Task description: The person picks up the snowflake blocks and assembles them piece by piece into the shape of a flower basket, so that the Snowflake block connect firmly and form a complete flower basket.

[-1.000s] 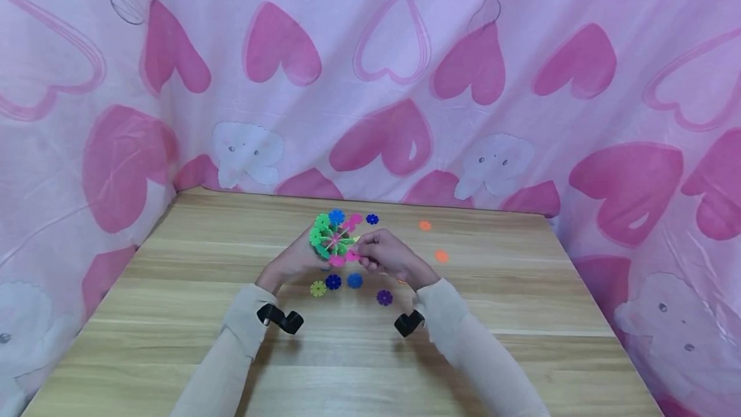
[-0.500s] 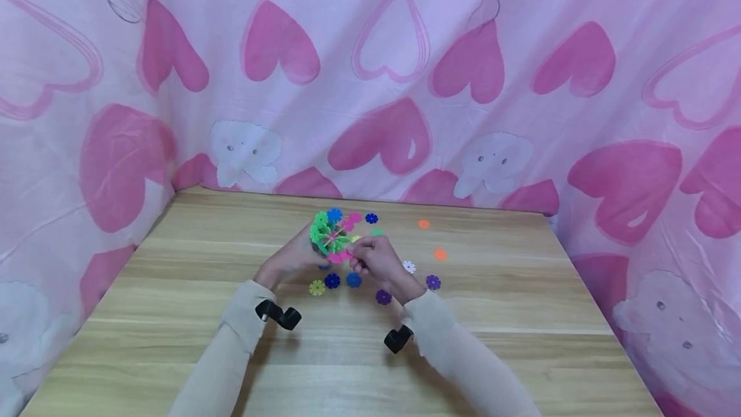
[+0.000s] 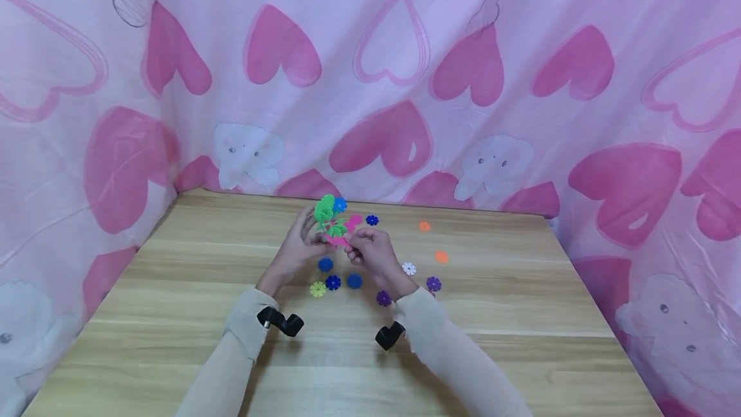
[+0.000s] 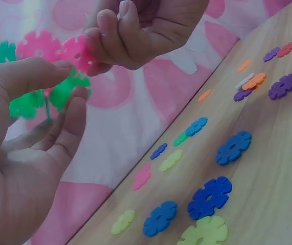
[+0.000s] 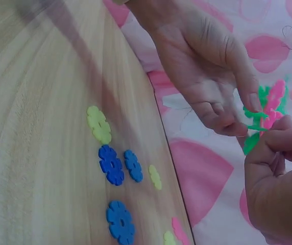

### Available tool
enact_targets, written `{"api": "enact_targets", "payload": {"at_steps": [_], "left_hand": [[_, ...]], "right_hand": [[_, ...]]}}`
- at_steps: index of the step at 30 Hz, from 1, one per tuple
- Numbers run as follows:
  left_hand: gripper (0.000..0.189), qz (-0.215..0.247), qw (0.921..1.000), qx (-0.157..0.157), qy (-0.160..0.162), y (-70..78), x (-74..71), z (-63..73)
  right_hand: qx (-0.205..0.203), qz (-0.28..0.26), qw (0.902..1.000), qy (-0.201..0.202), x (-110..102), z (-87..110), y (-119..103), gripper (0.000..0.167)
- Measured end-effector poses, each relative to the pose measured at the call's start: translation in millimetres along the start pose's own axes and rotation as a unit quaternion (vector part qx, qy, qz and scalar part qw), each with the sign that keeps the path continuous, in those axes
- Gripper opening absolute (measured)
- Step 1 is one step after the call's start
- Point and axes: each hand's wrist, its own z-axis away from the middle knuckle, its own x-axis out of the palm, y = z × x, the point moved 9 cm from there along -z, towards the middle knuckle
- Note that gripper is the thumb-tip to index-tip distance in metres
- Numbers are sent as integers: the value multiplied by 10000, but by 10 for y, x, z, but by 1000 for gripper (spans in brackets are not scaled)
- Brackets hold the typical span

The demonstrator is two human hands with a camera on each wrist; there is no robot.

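My left hand [image 3: 294, 248] holds a cluster of interlocking snowflake discs [image 3: 325, 208] above the table. Green discs make up most of it, with pink ones along the near and right sides and a blue one [image 3: 340, 204] at the top. In the left wrist view, the left thumb and fingers grip around the green discs [image 4: 67, 92]. My right hand [image 3: 377, 256] pinches a pink disc [image 4: 77, 52] at the cluster's edge between thumb and fingertips. That disc sits right beside another pink disc [image 4: 38, 46]. The right fingers partly cover it in the right wrist view.
Loose discs lie on the wooden table [image 3: 324, 365]: several blue ones [image 3: 355, 281], a yellow one [image 3: 318, 289], purple ones [image 3: 433, 284], a white one [image 3: 408, 268] and orange ones [image 3: 442, 256]. A pink heart-patterned curtain [image 3: 382, 140] stands behind the table.
The cluster has tipped and risen a little in the left hand, uncovering a blue disc below. My right hand has shifted left along with its pink disc, bringing the white and purple discs into view.
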Motion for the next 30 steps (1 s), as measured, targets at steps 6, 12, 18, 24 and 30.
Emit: {"api": "enact_targets", "payload": {"at_steps": [6, 12, 18, 24, 30], "left_hand": [[99, -428, 9991, 59, -9, -12, 28, -41], [95, -837, 9953, 33, 492, -36, -78, -35], [94, -979, 9940, -200, 439, -58, -151, 32], [91, -974, 9944, -306, 255, -57, -153, 80], [88, -914, 9954, -295, -26, -56, -108, 107]], "right_hand": [[-175, 384, 9989, -182, 82, 2, -52, 13], [-475, 1523, 9872, 94, -19, -66, -211, 20], [-759, 3885, 9162, 627, -323, -444, -295, 23], [-844, 5658, 8195, -328, -137, -837, 10, 39], [-570, 5980, 7984, -417, -71, -1019, 194, 33]]}}
